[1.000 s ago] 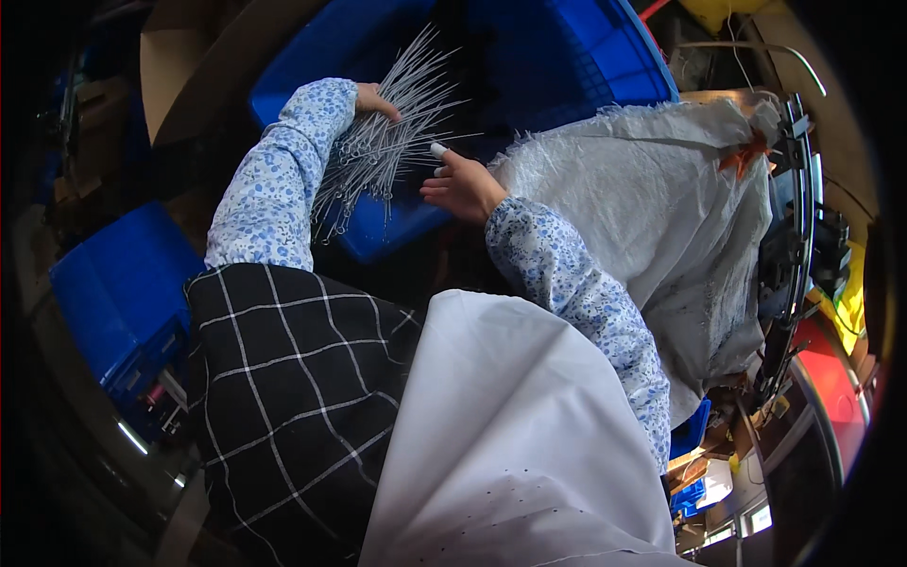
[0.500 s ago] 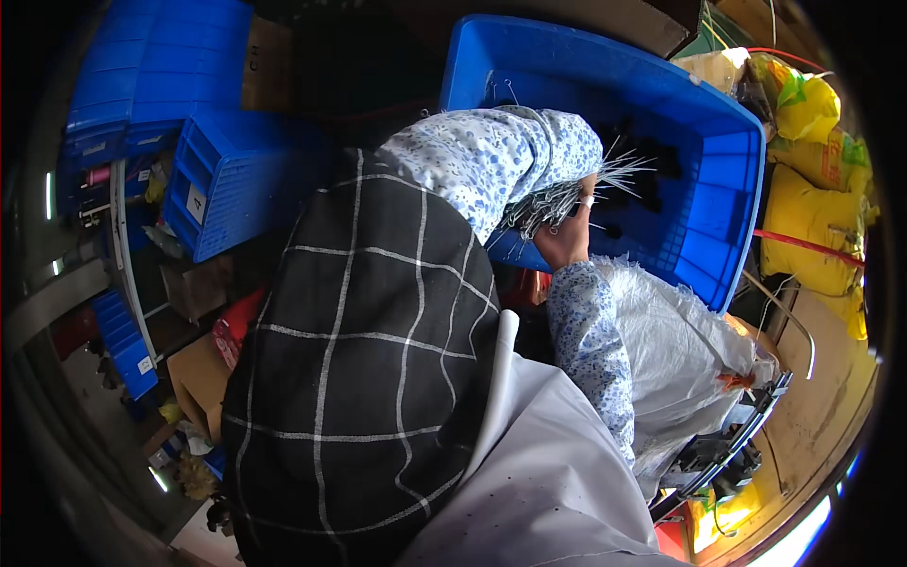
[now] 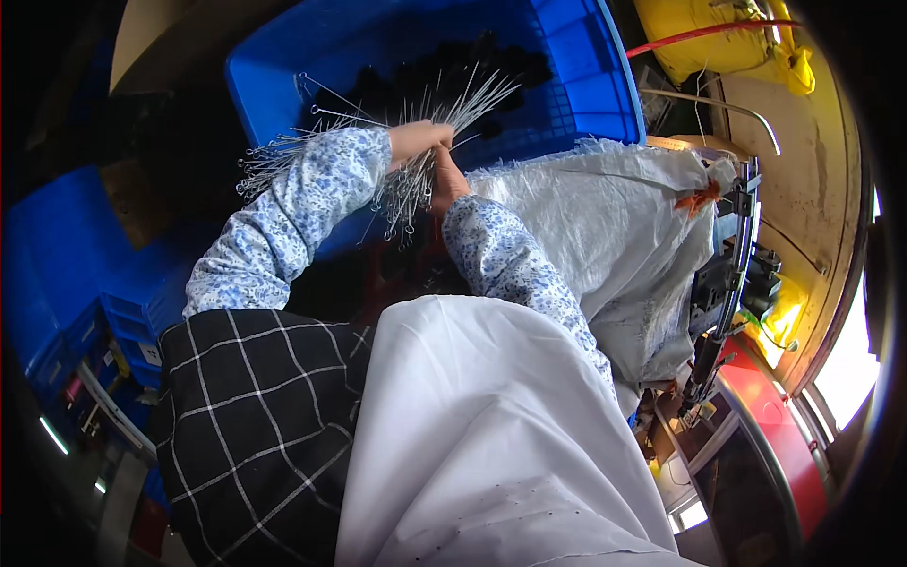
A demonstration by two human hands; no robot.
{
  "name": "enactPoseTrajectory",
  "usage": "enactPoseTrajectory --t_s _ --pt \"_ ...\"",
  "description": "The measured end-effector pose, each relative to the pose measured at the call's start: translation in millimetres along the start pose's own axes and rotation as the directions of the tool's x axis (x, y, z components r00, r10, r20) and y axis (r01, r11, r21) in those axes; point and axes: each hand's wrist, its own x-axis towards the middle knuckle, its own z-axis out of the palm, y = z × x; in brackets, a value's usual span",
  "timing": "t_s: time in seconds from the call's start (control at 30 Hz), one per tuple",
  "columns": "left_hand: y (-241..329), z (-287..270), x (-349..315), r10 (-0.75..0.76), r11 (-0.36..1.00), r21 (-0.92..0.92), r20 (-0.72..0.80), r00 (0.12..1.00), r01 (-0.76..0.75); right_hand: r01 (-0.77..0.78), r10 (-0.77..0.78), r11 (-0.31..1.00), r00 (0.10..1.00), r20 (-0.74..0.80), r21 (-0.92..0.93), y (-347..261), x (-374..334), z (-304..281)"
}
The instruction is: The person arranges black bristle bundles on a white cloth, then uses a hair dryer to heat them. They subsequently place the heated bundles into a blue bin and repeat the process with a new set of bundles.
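Note:
Both my hands are closed around a thick bundle of thin metal wire rods [image 3: 408, 200] with small looped ends. My left hand [image 3: 421, 140] grips over the top of it, next to my right hand [image 3: 448, 180], which wraps its lower right side. The rods' straight ends fan out to the upper right, above a large blue bin [image 3: 597, 80]. More looped rods [image 3: 269, 163] spread to the left of my left hand, partly behind its sleeve. Dark pieces [image 3: 515, 68] lie inside the bin, too shadowed to make out.
A white woven sack [image 3: 605, 222] lies right of my right forearm, beside a black metal frame [image 3: 723, 302]. Yellow bags [image 3: 704, 42] and a red bar [image 3: 709, 35] are at the far right. Stacked blue crates [image 3: 57, 255] stand at the left.
The view has swung, so the bin now appears farther left. My left hand, mostly hidden before, now shows on top of the bundle, close against my right hand.

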Motion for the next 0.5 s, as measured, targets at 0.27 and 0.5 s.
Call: enactPoseTrajectory --t_s 0.27,0.5 --pt "21.3 -19.4 -23.6 0.041 0.93 -0.364 -0.034 0.999 -0.05 -0.017 0.011 0.998 0.995 -0.095 -0.068 -17.2 -3.3 13.5" --pt "49.6 -32.1 -19.5 0.33 0.773 0.622 -0.224 0.917 -0.126 -0.037 0.044 0.995 0.996 -0.076 0.094 -25.2 -10.7 19.2"
